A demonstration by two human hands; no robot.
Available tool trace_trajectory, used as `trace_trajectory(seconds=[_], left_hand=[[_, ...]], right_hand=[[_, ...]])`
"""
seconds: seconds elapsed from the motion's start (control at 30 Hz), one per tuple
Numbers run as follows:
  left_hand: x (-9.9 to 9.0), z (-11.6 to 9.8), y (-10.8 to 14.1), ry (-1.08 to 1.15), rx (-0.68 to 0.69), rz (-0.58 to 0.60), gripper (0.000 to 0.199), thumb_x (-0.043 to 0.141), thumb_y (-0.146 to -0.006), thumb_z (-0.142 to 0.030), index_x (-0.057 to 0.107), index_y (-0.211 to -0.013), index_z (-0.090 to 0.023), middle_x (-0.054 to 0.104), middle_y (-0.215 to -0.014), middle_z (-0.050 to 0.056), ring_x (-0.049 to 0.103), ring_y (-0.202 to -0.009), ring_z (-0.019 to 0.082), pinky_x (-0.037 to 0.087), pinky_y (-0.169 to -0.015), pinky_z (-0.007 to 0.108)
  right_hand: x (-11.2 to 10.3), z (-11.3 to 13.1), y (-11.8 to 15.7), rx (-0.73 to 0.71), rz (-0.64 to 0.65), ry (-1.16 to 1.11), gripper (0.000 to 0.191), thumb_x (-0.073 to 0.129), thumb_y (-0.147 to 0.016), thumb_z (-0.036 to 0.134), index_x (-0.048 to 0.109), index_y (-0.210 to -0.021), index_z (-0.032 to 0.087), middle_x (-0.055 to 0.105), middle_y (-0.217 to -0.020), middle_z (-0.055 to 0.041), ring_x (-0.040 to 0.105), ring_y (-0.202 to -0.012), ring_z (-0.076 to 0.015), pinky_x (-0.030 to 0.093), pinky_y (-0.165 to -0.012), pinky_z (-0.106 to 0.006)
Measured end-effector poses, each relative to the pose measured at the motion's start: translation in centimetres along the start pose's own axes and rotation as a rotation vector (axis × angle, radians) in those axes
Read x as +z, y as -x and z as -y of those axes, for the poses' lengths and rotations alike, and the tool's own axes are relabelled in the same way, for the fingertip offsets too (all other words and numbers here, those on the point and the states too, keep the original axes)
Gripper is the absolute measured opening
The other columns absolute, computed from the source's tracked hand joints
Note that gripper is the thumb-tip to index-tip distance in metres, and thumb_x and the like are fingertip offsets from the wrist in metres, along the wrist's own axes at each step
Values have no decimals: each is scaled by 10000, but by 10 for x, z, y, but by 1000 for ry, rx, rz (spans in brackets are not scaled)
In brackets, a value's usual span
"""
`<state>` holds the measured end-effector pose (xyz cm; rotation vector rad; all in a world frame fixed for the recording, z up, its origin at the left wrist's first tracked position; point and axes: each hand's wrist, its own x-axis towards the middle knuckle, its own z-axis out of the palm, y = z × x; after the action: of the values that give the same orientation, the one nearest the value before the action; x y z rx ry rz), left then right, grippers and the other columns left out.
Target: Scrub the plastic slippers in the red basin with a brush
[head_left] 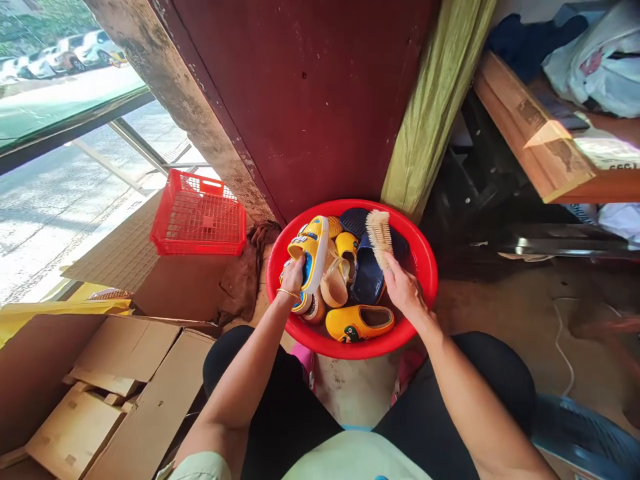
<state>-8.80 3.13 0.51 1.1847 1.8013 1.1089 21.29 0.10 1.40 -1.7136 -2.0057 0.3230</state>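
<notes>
My left hand (pixel 294 275) grips a yellow slipper (pixel 314 248) with a white sole and blue insole, tilted on its side above a red basin (pixel 427 267). A scrub brush (pixel 379 233) with pale bristles is in my right hand (pixel 403 288), held over the basin's right half and apart from the yellow slipper. Below the hands, several shoes lie in the basin: a dark blue slipper (pixel 367 277), a beige shoe (pixel 334 285), and a yellow clog (pixel 357 323) with a dark green decoration near the front rim.
A red plastic crate (pixel 200 213) stands left of the basin, beside a brown cloth (pixel 240 287). An open cardboard box (pixel 145 400) is at lower left. A dark red door panel (pixel 300 100) rises behind; a wooden shelf (pixel 530 127) juts out at upper right.
</notes>
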Motion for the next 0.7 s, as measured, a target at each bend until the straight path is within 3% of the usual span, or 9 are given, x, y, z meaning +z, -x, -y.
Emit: trace_trajectory(seconds=[0.1,0.2,0.3,0.4,0.47,0.6,0.7], left_hand=[[-11,6,-7,-202,11,-92,492,357,-967,-530,697,-1020,-178,721,-901,81,651,-899,259,480,-773,333],[-14,9,-2,-416,54,-122,473,391,-966,-479,624,-1264,-194,709,-1108,123,645,-1046,292,481,-875,386],[-12,0,11,-591,205,-194,599,483,-931,-450,464,-1452,-154,571,-1379,189,568,-1228,321,457,-981,437],[1,-16,29,-723,440,-192,559,519,-923,-425,504,-1426,-181,515,-1458,165,474,-1331,334,364,-1098,487],[17,-25,39,-783,542,-149,476,540,-920,-413,574,-1360,-236,535,-1456,120,427,-1366,343,284,-1146,527],[49,-30,45,-831,565,-47,472,544,-911,-324,561,-1376,-249,497,-1502,109,476,-1325,337,302,-1125,529],[49,-24,39,-845,535,-71,471,525,-911,-280,559,-1378,-227,491,-1508,115,479,-1328,337,301,-1131,527]], right_hand=[[-6,-15,6,89,23,6,571,391,-989,315,377,-1550,209,716,-1220,-123,728,-943,-270,577,-803,-349],[-6,-26,15,135,75,-28,608,406,-966,308,347,-1560,191,724,-1193,-130,728,-935,-268,572,-813,-352],[-7,-35,21,218,135,-147,652,425,-943,305,300,-1575,206,725,-1182,-106,732,-812,-217,575,-747,-309],[-12,-39,21,342,222,-265,719,453,-913,292,227,-1592,231,736,-1126,-76,682,-598,-152,555,-631,-269],[-14,-39,21,379,238,-301,766,471,-892,283,184,-1601,237,725,-1159,-77,658,-562,-132,543,-616,-260],[-16,-32,29,364,260,-349,821,484,-863,258,143,-1609,245,685,-1256,-83,676,-625,-129,545,-673,-257],[-16,-30,39,382,305,-353,786,488,-851,242,218,-1590,231,682,-1262,-90,678,-623,-123,540,-673,-252]])
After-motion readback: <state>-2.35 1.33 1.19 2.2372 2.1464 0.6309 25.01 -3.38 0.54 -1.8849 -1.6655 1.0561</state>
